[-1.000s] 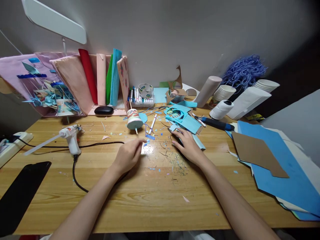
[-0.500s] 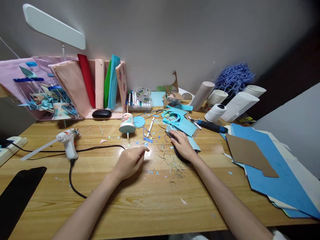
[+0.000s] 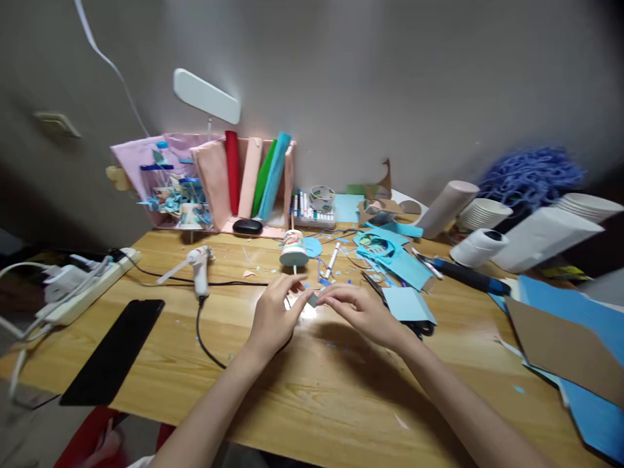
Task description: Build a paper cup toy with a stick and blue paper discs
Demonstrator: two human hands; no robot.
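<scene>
My left hand [image 3: 277, 316] and my right hand [image 3: 368, 315] meet over the middle of the wooden table. Between their fingertips is a small grey-blue piece of paper [image 3: 312, 301], which both hands seem to pinch by its edges. Just beyond the left hand stands an upturned printed paper cup [image 3: 294, 248] with a stick through it and a pale disc at its lower end. A white marker [image 3: 332, 260] lies behind the fingers. Right of them are scissors [image 3: 374, 286], partly hidden by a light-blue sheet [image 3: 409, 304].
A hot glue gun [image 3: 199, 270] stands at left, its black cord running across the table. Nearby lie a black phone-like slab [image 3: 114, 351] and a power strip [image 3: 88, 292]. Blue paper scraps [image 3: 400, 260], a utility knife [image 3: 470, 276] and stacked blue sheets [image 3: 570, 325] occupy the right.
My right hand has left the scissors and come over to my left hand. A small piece of paper now shows between them. The view has shifted to the left.
</scene>
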